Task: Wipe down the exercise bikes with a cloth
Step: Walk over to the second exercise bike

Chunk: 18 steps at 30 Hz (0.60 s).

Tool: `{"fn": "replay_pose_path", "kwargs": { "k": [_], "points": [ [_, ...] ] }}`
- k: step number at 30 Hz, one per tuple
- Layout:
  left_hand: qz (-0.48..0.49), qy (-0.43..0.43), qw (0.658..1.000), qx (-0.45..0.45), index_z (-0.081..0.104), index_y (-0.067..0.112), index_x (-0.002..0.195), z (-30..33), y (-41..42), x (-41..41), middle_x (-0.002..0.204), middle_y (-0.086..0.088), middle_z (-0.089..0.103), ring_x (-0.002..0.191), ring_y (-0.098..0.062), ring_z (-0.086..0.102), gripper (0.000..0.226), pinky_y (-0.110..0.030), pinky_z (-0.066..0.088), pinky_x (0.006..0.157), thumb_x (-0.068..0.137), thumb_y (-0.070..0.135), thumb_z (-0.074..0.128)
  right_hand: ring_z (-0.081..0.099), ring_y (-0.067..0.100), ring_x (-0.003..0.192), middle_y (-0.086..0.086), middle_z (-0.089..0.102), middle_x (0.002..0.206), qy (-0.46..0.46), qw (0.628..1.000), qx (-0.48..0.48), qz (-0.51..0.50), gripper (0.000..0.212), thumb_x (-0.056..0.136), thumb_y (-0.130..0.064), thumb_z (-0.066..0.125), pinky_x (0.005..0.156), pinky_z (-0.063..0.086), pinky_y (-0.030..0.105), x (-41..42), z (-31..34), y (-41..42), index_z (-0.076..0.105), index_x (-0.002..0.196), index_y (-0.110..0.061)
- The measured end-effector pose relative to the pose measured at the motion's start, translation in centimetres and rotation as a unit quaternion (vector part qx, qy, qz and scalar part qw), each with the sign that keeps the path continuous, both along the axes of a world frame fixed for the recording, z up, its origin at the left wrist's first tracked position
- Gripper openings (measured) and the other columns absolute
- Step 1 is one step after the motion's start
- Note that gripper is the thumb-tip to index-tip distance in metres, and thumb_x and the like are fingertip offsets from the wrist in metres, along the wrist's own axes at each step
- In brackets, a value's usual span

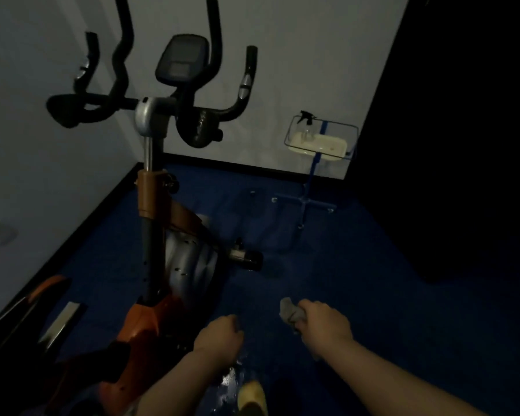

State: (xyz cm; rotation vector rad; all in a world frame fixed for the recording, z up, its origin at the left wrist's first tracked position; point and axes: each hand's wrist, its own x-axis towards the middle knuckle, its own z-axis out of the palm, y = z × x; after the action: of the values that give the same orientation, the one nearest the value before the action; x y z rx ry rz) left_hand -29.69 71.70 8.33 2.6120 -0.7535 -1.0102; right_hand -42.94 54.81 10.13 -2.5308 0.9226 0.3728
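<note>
Nearest the camera, a yellowish shoe (252,396) shows at the bottom edge on the glossy blue floor (373,295), between the two bare forearms. The left hand (218,333) hangs just beside the orange lower frame of the exercise bike (150,235), its fingers curled into a fist around nothing that can be seen; whether it touches the frame cannot be told in the dim light. The right hand (324,324) is clenched around a grey cloth (291,313), which is bunched up and sticks out from the thumb side of the fist, held in the air over the floor and apart from the bike. The bike stands to the left, its silver flywheel cover low down, a pedal (248,258) jutting toward the right, and a dark post rising to black handlebars and a tilted console (182,60). Part of a second orange machine (18,319) fills the lower left corner. Farther back on the right, near the white wall (297,55), a blue wheeled stand (308,187) carries a wire-rimmed tray (321,144) with a spray bottle (306,124) upright on it.
</note>
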Motion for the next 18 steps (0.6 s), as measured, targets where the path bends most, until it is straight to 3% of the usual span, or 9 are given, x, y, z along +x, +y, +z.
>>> {"fn": "replay_pose_path", "kwargs": {
  "k": [7,18],
  "points": [
    [0.033,-0.005,0.999,-0.001,0.06,0.02,0.111,-0.4,-5.5,6.9,0.12,-0.005,0.064,0.11,-0.025,0.059,0.029,-0.031,0.045,0.087,0.089,0.033,0.046,0.054,0.014,0.08,-0.002,0.061,0.099,-0.024,0.998,-0.008,0.058,0.015,0.091,-0.033,0.05,0.056,0.035,0.026,8.8,0.1,-6.0,0.054,0.099,-0.022],
    [0.087,-0.024,0.996,0.004,0.06,0.02,0.114,0.9,-13.9,15.0,0.125,-0.005,0.062,0.115,-0.024,0.058,0.032,-0.033,0.046,0.095,0.088,0.033,0.046,0.059,0.018,0.089,0.001,0.061,0.102,-0.032,0.994,0.007,0.108,0.018,0.091,-0.032,0.049,0.065,0.044,0.028,18.5,0.6,-14.7,0.056,0.1,-0.019]
  ]
}}
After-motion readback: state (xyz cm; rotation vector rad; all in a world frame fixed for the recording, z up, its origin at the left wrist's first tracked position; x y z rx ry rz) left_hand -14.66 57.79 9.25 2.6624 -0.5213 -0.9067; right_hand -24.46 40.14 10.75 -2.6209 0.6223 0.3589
